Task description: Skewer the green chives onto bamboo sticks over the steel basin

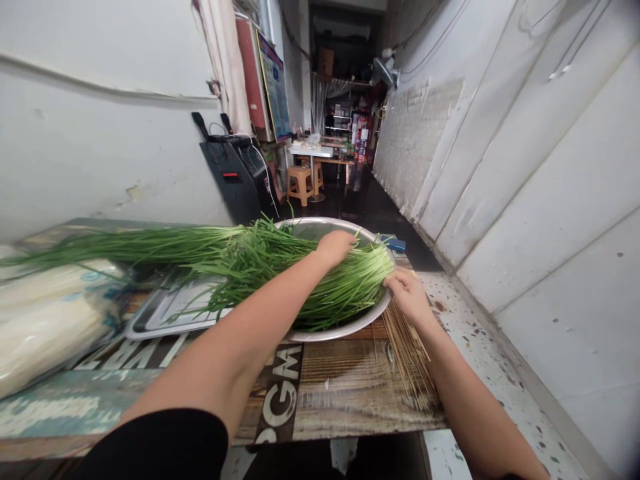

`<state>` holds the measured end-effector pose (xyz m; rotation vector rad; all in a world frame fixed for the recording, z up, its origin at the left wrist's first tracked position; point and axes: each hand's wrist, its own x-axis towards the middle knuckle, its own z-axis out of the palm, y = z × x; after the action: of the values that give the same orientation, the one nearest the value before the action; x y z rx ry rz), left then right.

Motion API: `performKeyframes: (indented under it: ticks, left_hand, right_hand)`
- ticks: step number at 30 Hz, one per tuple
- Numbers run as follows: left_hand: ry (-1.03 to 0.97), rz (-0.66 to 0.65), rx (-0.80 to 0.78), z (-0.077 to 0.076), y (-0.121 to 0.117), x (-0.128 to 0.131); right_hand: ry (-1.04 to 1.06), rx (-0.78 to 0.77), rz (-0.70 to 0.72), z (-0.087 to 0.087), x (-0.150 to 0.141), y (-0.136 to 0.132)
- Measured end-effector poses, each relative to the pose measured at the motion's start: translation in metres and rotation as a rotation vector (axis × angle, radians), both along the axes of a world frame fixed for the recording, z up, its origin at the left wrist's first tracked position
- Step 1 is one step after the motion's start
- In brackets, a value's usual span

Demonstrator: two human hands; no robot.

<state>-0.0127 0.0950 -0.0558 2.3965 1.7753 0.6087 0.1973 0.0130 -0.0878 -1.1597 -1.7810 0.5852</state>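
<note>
A large heap of garlic chives [320, 287], green leaves with pale stem ends to the right, fills a round metal basin [345, 333] and spills over its left side. My left hand [336, 248] reaches across the heap, its fingers curled down on chive stalks near the basin's far right side. At the basin's right rim, my right hand [407, 292] has its thumb and fingers closed on the pale stem ends. Thin bamboo skewers [407, 360] lie on the wooden table [345, 393] under my right wrist.
More chives [150, 245] stretch left over a metal tray [165, 330]. A plastic-wrapped white package [50, 313] lies at the left. Behind the basin's right rim is a blue object [395, 245]. Farther back stand a black speaker-like box [235, 173] and a stool [300, 183].
</note>
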Motion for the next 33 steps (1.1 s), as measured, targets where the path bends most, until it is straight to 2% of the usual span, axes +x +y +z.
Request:
performKeyframes:
  ticks: [5, 11, 14, 19, 22, 25, 28, 33]
  left_hand:
    - [0.111, -0.048, -0.006, 0.01, 0.008, 0.015]
    - [0.162, 0.078, -0.064, 0.005, 0.012, 0.015]
    - [0.091, 0.101, -0.015, 0.004, 0.013, 0.008]
    - [-0.116, 0.062, 0.197, 0.011, 0.004, 0.01]
    - [-0.21, 0.026, 0.115, 0.016, -0.002, 0.018]
    - [-0.242, 0.059, 0.067, 0.018, -0.006, 0.025]
    - [-0.245, 0.06, 0.071, 0.015, -0.007, 0.027]
    - [-0.383, -0.02, -0.028, 0.009, -0.006, 0.023]
  right_hand:
    - [-0.01, -0.023, -0.018, 0.001, -0.001, -0.001]
    - [0.015, -0.022, -0.022, -0.002, -0.004, -0.002]
    - [-0.005, -0.009, -0.022, -0.002, -0.004, -0.002]
    - [-0.013, -0.006, -0.012, -0.004, -0.003, -0.001]
    - [-0.014, -0.004, -0.014, -0.005, -0.003, 0.0]
    - [-0.008, -0.002, -0.017, -0.004, -0.003, 0.0]
    - [-0.014, -0.003, -0.009, -0.002, -0.003, -0.001]
    - [-0.008, -0.009, -0.013, -0.001, -0.004, -0.003]
